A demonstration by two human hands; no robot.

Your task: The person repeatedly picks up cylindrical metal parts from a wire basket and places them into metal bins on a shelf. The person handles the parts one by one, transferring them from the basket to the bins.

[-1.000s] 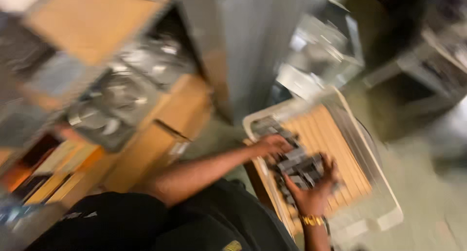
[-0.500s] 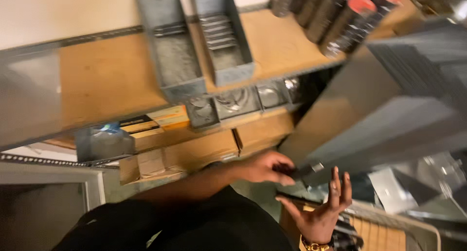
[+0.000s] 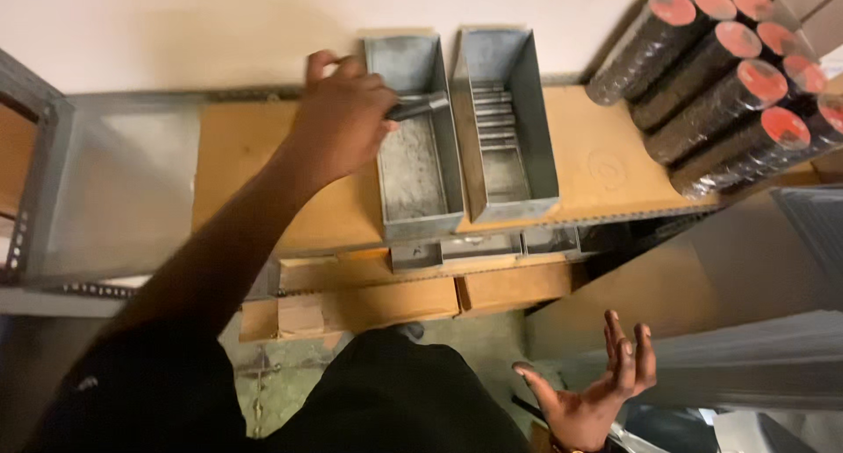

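left hand (image 3: 342, 119) is clamped on a dark metal piece (image 3: 420, 107) over the left of 2 grey bins (image 3: 413, 141) on the shelf (image 3: 255, 168); right hand (image 3: 593, 391) hangs spread, empty, palm up.

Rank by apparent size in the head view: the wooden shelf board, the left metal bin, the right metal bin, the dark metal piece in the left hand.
1. wooden shelf board
2-3. left metal bin and right metal bin: look alike, not ranked
4. dark metal piece held by the left hand
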